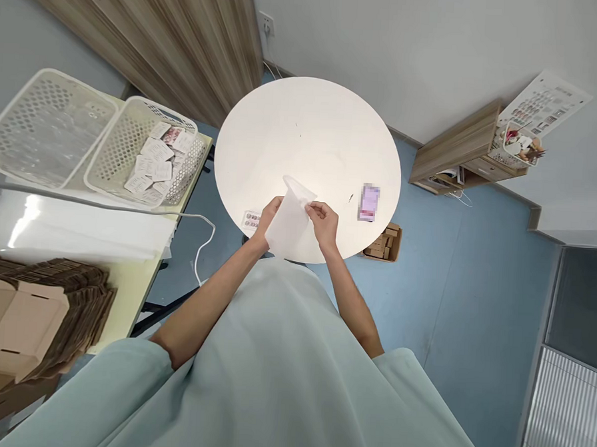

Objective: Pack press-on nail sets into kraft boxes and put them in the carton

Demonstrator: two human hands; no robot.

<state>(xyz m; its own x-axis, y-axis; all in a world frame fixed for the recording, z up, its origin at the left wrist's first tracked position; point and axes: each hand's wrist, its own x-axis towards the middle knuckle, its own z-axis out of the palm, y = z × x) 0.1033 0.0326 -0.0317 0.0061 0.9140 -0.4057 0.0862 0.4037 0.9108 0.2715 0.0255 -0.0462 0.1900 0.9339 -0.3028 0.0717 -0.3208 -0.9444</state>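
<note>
Over the near part of a round white table (304,117) I hold a thin white translucent sheet (289,224), which looks like paper or a flat plastic bag. Its top edge is folded over toward the right. My left hand (269,215) grips the sheet's left side, and its fingers are partly hidden behind it. At the upper right edge, my right hand (323,218) pinches the sheet between thumb and fingers. Beside my left wrist lies a card with small printed pictures (250,220). To the right of my right hand is a blurred pink-purple rectangular item (368,202).
On the left table are two white baskets, one with clear plastic bags (63,138), one with printed cards (156,163). Flattened brown cardboard boxes (33,323) are stacked nearer me. A box of small cartons (385,243) sits on the floor. A white cable (204,245) hangs off the left table.
</note>
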